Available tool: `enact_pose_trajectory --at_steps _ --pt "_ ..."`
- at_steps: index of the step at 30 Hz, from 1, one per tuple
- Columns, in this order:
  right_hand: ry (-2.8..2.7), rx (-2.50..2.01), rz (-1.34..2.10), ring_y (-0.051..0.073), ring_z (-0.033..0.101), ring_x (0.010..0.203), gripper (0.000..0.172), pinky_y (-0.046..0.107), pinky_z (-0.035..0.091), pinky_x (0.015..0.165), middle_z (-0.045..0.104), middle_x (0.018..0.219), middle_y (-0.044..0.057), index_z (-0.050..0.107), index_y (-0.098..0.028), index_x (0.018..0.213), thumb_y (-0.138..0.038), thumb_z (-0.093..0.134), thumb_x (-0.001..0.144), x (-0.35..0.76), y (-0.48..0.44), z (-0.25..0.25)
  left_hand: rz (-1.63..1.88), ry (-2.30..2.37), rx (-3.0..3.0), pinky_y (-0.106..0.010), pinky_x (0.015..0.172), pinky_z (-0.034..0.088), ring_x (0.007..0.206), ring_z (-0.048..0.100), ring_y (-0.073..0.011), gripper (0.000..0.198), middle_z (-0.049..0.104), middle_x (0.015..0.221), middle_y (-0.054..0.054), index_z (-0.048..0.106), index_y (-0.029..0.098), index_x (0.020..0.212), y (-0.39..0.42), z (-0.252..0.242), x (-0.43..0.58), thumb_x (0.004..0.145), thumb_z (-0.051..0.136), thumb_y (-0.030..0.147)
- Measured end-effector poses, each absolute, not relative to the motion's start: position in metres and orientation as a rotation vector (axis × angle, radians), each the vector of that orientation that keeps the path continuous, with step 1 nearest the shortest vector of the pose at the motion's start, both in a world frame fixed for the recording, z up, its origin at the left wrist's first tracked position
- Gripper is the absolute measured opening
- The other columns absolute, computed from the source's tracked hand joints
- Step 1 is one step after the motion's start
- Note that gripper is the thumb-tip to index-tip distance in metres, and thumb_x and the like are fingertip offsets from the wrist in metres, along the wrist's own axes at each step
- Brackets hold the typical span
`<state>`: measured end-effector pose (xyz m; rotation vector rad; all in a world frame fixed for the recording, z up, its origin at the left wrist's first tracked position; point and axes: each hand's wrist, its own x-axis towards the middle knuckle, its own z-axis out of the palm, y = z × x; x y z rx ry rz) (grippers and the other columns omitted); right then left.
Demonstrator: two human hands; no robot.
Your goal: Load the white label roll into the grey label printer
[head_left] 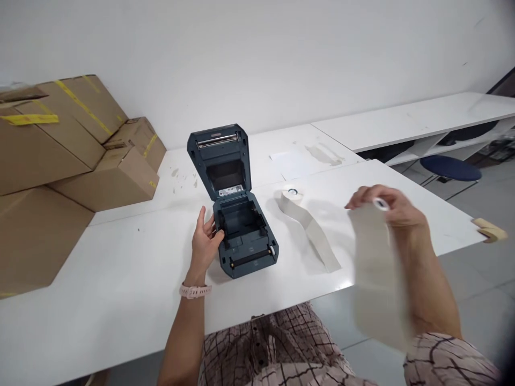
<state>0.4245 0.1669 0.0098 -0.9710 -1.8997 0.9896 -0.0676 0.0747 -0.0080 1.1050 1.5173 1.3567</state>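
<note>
A dark grey-blue label printer [247, 241] stands on the white table with its lid [221, 161] tilted up and its inside bare. My left hand [204, 241] grips its left side, thumb over the rim and fingers along the outside. My right hand [396, 206], raised to the right over the table's front edge, holds a small label roll [372, 257]. A long pale strip hangs down from it, blurred at the lower end. Between the printer and my right hand lies another label roll [292, 195], its unwound strip [317, 238] trailing toward me.
Brown cardboard boxes [72, 155] with yellow tape are piled at the left. Behind the rolls, a white sheet of paper [288, 165] lies on the white table [153, 268]. A blue stool [450, 168] stands at the right, and yellowish tape [490, 229] is at the table's right corner.
</note>
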Motion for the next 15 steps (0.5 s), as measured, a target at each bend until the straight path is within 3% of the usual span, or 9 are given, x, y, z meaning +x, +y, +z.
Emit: enact_pose_trajectory --at_steps 3,12,15 --pt "-1.895 -1.018 1.265 0.030 0.068 0.106 0.038 0.046 0.054 0.090 0.074 0.110 0.011 0.075 -0.028 0.102 -0.046 0.089 0.072 0.407 0.177 0.003 1.364 1.501 1.096 -0.049 0.117 0.046 0.138 0.060 -0.0299 0.106 0.049 0.160 -0.022 0.018 0.022 0.168 0.076 -0.009 -0.068 0.079 0.076 0.020" --pt "-1.878 -1.149 1.554 0.020 0.064 0.085 0.043 0.034 0.053 0.075 0.074 0.110 0.010 0.072 -0.020 0.110 -0.036 0.081 0.071 0.356 0.219 -0.019 1.375 1.508 1.100 -0.048 0.120 0.043 0.141 0.058 -0.0289 0.106 0.052 0.158 -0.022 0.020 0.020 0.167 0.077 -0.009 -0.068 0.078 0.077 0.020" --pt "-1.985 -1.113 1.543 0.021 0.066 0.095 0.046 0.037 0.055 0.084 0.073 0.119 0.010 0.072 -0.021 0.116 -0.032 0.078 0.072 0.352 0.227 -0.014 1.375 1.519 1.103 -0.047 0.120 0.043 0.142 0.057 -0.0286 0.104 0.052 0.158 -0.022 0.022 0.020 0.167 0.076 -0.007 -0.066 0.079 0.076 0.019"
